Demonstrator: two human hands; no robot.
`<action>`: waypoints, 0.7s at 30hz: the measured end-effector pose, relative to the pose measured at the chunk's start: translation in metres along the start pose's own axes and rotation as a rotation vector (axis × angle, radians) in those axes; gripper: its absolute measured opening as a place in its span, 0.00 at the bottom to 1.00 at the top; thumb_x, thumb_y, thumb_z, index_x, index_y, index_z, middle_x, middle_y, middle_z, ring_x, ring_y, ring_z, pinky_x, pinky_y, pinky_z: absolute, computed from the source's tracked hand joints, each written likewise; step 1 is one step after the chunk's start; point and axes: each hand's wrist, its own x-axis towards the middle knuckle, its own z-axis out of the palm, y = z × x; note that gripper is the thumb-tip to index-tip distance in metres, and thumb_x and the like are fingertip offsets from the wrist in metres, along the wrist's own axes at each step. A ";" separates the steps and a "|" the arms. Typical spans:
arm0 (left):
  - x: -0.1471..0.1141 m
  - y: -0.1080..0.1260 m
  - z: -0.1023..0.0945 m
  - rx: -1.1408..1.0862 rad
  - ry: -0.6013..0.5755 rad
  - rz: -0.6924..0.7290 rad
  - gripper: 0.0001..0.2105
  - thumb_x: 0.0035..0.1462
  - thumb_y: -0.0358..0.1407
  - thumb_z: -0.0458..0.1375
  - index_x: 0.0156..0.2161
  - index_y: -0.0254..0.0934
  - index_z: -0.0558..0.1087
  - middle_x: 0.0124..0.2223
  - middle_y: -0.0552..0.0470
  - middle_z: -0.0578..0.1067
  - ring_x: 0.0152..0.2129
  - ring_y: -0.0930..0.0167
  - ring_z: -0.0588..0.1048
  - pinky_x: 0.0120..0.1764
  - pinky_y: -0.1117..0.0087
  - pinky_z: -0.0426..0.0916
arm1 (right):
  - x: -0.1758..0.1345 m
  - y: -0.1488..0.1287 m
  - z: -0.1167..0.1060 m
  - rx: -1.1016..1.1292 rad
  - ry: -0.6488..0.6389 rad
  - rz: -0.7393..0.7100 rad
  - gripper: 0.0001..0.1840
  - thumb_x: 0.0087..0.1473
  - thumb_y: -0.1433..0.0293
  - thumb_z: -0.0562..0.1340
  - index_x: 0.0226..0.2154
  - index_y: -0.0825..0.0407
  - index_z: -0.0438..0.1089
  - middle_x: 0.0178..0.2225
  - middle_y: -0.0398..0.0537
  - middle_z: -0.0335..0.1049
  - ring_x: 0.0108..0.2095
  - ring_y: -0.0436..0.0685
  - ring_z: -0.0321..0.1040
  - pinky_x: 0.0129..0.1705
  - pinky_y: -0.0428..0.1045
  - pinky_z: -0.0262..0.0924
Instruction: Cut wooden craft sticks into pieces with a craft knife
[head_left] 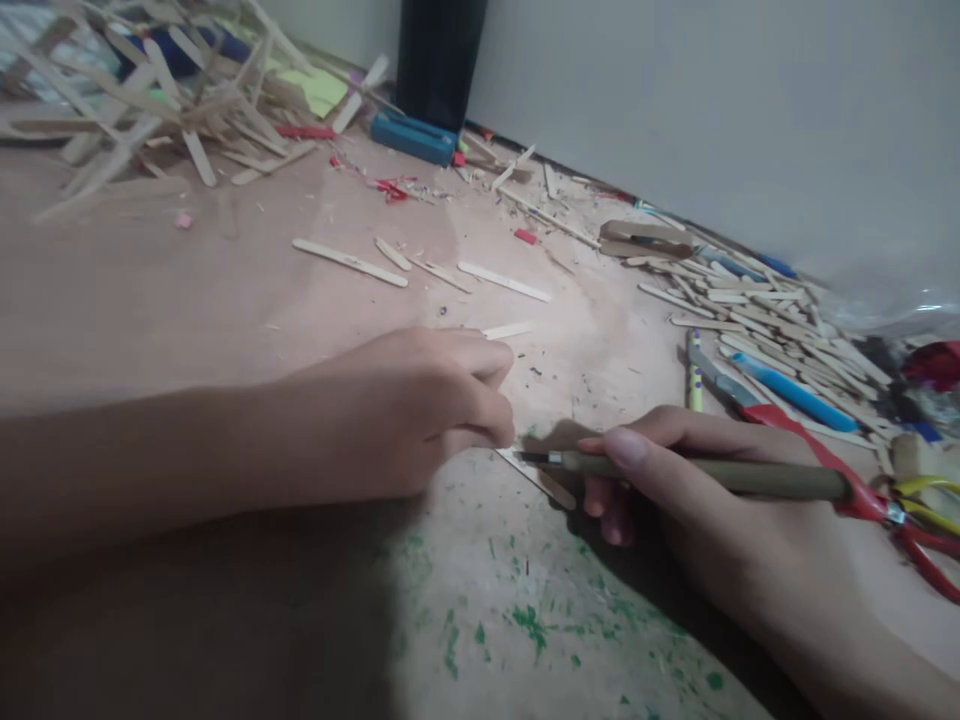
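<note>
My left hand [442, 400] is closed, its fingers pressed down on the table around a wooden craft stick [551, 488]. One end of that stick sticks out below the fingertips; the rest is hidden beneath the hand. A second pale stick end [510, 329] shows just above the knuckles. In my right hand [675, 490], held like a pen, is a craft knife [660, 470] with an olive-green handle. Its dark tip points left and meets or hovers over the stick, close to my left fingertips; exact contact I cannot tell.
Scissors [862, 500] with red and yellow handles lie behind my right hand, near a blue pen-like tool [795, 392]. Loose craft sticks [780, 310] spread along the right. A tangled stick pile [172, 100] stands back left. A blue block [412, 138] sits by the wall.
</note>
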 end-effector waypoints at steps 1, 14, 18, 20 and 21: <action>0.002 0.000 0.000 -0.001 -0.003 -0.008 0.16 0.76 0.25 0.63 0.41 0.43 0.92 0.36 0.54 0.75 0.34 0.68 0.74 0.41 0.64 0.65 | 0.003 0.002 0.000 0.006 -0.011 -0.027 0.29 0.70 0.37 0.83 0.30 0.41 0.90 0.26 0.45 0.83 0.25 0.55 0.77 0.31 0.51 0.77; 0.008 0.043 -0.007 0.063 -0.252 0.035 0.16 0.77 0.25 0.60 0.45 0.38 0.92 0.39 0.52 0.82 0.38 0.68 0.82 0.43 0.70 0.72 | -0.013 -0.030 -0.025 -0.043 -0.071 -0.140 0.31 0.58 0.40 0.86 0.24 0.46 0.87 0.19 0.47 0.75 0.19 0.53 0.66 0.20 0.45 0.55; 0.005 0.053 -0.005 0.066 -0.288 0.058 0.15 0.77 0.24 0.61 0.40 0.40 0.89 0.38 0.53 0.83 0.37 0.68 0.82 0.43 0.69 0.72 | -0.013 -0.031 -0.038 -0.066 -0.074 -0.170 0.26 0.50 0.49 0.90 0.25 0.46 0.83 0.20 0.41 0.71 0.21 0.49 0.59 0.21 0.43 0.47; 0.002 0.050 -0.003 0.062 -0.269 0.068 0.15 0.79 0.25 0.62 0.41 0.40 0.88 0.39 0.53 0.84 0.38 0.68 0.83 0.44 0.69 0.73 | -0.012 -0.033 -0.047 -0.090 -0.150 -0.165 0.22 0.51 0.51 0.89 0.26 0.46 0.85 0.20 0.41 0.73 0.20 0.50 0.61 0.20 0.44 0.50; 0.000 0.047 -0.002 0.056 -0.253 0.075 0.14 0.81 0.26 0.62 0.43 0.40 0.88 0.39 0.53 0.85 0.38 0.68 0.83 0.44 0.69 0.73 | -0.012 -0.035 -0.052 -0.106 -0.195 -0.159 0.19 0.53 0.52 0.88 0.28 0.45 0.88 0.21 0.43 0.76 0.20 0.51 0.63 0.20 0.44 0.53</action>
